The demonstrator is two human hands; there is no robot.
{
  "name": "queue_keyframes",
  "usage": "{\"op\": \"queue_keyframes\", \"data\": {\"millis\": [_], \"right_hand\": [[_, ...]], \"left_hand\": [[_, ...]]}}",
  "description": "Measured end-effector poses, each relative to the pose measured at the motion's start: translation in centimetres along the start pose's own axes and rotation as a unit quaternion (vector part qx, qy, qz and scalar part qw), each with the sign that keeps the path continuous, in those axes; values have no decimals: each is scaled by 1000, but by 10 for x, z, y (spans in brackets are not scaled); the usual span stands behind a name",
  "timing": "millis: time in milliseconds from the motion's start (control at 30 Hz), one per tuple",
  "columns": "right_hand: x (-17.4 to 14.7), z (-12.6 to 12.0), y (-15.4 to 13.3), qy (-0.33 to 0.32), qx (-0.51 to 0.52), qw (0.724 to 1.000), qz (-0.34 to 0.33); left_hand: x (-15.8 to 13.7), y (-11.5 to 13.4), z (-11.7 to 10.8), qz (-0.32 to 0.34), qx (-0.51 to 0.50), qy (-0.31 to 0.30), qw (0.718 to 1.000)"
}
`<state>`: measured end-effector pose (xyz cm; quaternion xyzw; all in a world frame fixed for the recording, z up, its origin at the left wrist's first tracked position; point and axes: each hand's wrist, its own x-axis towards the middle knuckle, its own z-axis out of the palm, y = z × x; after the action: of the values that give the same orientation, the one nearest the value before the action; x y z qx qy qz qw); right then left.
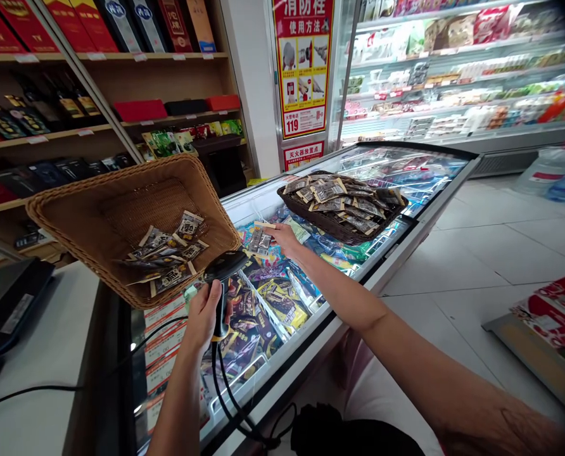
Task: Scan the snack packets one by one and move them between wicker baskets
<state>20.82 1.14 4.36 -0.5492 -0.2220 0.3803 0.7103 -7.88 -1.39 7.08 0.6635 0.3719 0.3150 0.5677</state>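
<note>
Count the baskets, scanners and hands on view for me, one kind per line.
Baskets: 2, a light one and a dark one
Scanners: 1, the scanner in the left hand
Hands: 2, the right hand holding a packet
Total: 5

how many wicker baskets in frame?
2. A light tan basket tilted at left, by the left hand holding the scanner; a dark basket full of packets on the freezer lid, beyond the right hand.

glass-topped chest freezer (434,190) across mid frame, bearing light wicker basket (73,209) at left and dark basket (311,218) upper right.
</note>
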Motion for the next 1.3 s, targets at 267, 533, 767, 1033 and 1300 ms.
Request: {"op": "queue_keyframes", "data": {"millis": [267, 533, 767, 1033, 1300], "right_hand": [[18, -6, 13, 15, 10, 1000, -13], [22, -11, 18, 10, 5, 1000, -14], [16, -4, 1, 49, 24, 999, -6], [9, -51, -54, 173, 65, 974, -130], [6, -204, -129, 502, -173, 831, -167]], "left_hand": [[-2, 0, 6, 14, 94, -94, 991], [-1, -2, 6, 37, 109, -81, 990], [-6, 9, 10, 30, 104, -63, 992], [3, -2, 3, 1, 77, -23, 997], [4, -3, 3, -9, 65, -2, 998]]}}
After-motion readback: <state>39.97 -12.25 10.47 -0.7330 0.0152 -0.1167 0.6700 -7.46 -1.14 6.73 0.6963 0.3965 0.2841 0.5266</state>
